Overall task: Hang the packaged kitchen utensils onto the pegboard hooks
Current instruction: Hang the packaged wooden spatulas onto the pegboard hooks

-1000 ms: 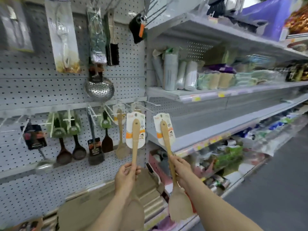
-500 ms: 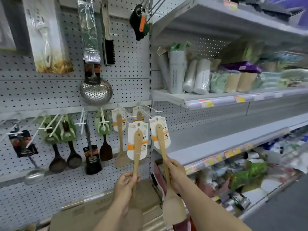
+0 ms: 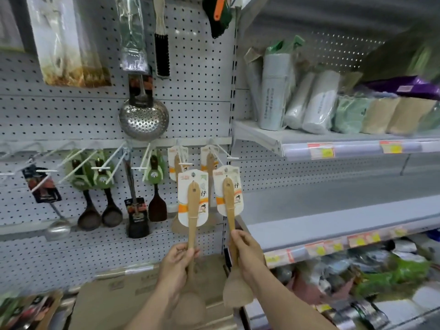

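Left hand [image 3: 177,260]: fingers and thumb curled round the lower handle of a pale wooden spatula on a white-and-orange backing card [image 3: 193,198], which is held upright with the card end up and the blade down by the wrist. Right hand [image 3: 247,253]: fingers closed on the handle of a second carded wooden spatula [image 3: 229,201], which is also upright, its top leaning slightly left and its broad blade below the hand. The two cards sit side by side, near each other and on no hook, in front of the grey perforated pegboard [image 3: 202,79]. Just above and behind them are two matching carded spatulas [image 3: 210,160], hung from white wire hooks [image 3: 222,150] at the pegboard's right edge. Same row, leftward: a dark slotted turner on a green card [image 3: 157,208], a black-headed tool with a steel handle [image 3: 138,222], and two dark round ladles on green cards [image 3: 89,219]. Above that row: a round perforated steel skimmer [image 3: 144,120] and a black-bristled brush [image 3: 162,53]. Below the hands are brown cardboard cartons [image 3: 114,296]. To the right, a grey metal shelf with yellow price tags [image 3: 333,144] carries wrapped white rolls [image 3: 319,103] and pale bagged goods. The lower shelves hold blurred packets.
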A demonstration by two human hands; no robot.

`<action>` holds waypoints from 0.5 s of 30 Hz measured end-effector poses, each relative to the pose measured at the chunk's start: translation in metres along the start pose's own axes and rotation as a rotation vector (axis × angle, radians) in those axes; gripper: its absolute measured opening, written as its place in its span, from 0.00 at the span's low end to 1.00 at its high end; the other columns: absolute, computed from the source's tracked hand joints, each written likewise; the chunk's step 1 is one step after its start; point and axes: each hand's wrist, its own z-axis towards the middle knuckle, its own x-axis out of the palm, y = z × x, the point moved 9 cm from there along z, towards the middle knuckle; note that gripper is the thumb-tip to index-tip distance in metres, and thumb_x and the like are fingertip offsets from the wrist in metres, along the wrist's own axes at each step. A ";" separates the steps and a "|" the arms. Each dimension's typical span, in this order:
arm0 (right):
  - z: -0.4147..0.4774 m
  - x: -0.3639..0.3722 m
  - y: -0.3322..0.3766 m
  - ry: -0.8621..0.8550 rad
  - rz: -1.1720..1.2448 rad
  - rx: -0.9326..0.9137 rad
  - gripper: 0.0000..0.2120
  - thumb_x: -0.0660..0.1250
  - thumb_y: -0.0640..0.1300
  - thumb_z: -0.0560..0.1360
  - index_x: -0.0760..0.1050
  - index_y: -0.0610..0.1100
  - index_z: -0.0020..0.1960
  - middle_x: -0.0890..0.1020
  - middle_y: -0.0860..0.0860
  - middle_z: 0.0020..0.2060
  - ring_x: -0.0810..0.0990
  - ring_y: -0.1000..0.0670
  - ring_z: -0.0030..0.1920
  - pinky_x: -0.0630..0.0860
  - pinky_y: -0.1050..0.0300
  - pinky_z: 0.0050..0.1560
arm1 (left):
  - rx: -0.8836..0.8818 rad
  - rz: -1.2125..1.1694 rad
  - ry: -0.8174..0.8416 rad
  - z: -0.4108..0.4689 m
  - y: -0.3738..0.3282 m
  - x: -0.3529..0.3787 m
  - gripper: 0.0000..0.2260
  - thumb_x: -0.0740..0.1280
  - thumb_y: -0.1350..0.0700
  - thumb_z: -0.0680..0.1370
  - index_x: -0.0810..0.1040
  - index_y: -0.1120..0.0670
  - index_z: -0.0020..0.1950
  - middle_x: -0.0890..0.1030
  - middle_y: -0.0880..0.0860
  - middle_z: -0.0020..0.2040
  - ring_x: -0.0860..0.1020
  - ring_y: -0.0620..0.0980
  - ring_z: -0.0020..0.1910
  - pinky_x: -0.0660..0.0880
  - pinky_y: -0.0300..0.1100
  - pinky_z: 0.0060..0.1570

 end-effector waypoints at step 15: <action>0.031 -0.002 -0.018 0.151 0.131 0.040 0.14 0.71 0.47 0.77 0.81 0.38 0.57 0.84 0.45 0.47 0.82 0.49 0.46 0.78 0.59 0.42 | 0.058 0.035 -0.018 0.002 0.005 0.027 0.08 0.66 0.63 0.80 0.78 0.61 0.58 0.86 0.55 0.52 0.83 0.52 0.56 0.72 0.53 0.67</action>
